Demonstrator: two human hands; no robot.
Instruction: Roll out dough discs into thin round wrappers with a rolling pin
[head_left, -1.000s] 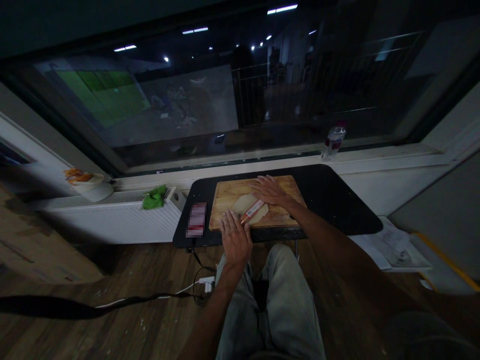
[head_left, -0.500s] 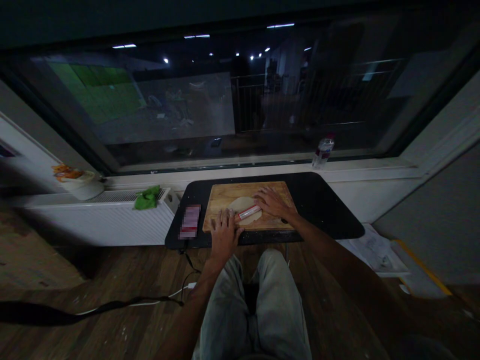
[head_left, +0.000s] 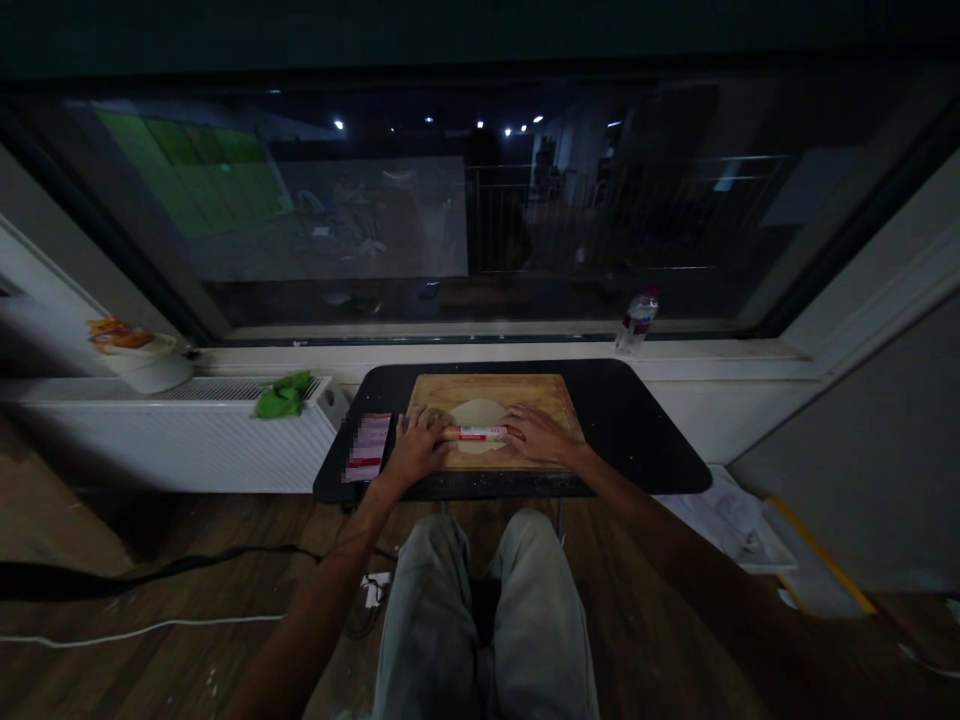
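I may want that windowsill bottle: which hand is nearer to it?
Right: the right hand lies left of the bottle, on the right end of the rolling pin; the left hand, at its other end, is farther left.

Nothing legible: label print on rolling pin [head_left: 482, 433] too small; phone [head_left: 367, 447] screen pixelated; bottle [head_left: 638, 320] label unclear.

Rolling pin [head_left: 480, 433] swung from slanting to crosswise, left hand [head_left: 420, 442] farther up cutting board [head_left: 487, 387]
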